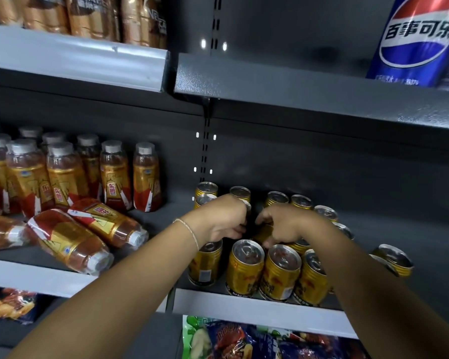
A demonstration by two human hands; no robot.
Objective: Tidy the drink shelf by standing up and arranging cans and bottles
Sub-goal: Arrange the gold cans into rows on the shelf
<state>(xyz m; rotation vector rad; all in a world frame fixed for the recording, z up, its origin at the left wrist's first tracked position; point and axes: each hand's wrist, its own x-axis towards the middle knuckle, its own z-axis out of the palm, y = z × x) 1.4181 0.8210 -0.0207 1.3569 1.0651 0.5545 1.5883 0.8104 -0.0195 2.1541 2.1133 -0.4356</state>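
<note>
Gold cans point(245, 268); Pepsi "百事可乐" can point(418, 40)

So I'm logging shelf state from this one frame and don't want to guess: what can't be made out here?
Head view, the only one:
- Left hand fingers: curled out of sight behind its own back; whether they grip a can is unclear.
- Gold can under the right hand: mostly covered by that hand.
- Lying can at right: label faces away.
- Pepsi can: cut by the top and right edges.
- Fallen bottles: leftmost cut by the left edge.
</note>
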